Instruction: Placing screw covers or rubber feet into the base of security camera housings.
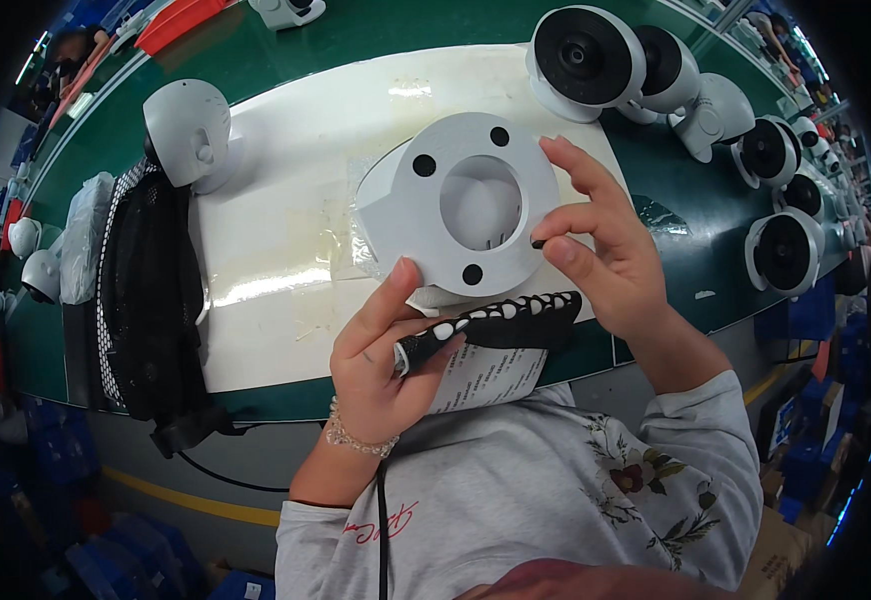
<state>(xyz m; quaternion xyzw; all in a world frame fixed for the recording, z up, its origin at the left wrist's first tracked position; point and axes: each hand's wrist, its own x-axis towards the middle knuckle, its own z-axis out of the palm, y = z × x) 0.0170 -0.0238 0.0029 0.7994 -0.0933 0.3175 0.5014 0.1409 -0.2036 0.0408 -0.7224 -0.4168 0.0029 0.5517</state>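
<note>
In front of me a white camera [381,205] is held with its round base ring [541,190] facing up. Three black round pads, one of them a lower pad [472,274], sit on the ring around its large central opening. My left hand [381,345] is closed, its thumb or finger on the ring's lower left edge. It also grips a black pad sheet [516,328] with round cut-outs and printed white backing paper [491,378]. Between thumb and finger, my right hand [601,240] pinches a small black pad [539,243] at the ring's right edge.
A white mat [266,330] covers part of the green table [656,200]. At left stand another white camera [188,130] and a black mesh bag [151,300]. Several white cameras with black faces, including a large one [586,60], line the right. An orange-red bin [181,22] is at far left.
</note>
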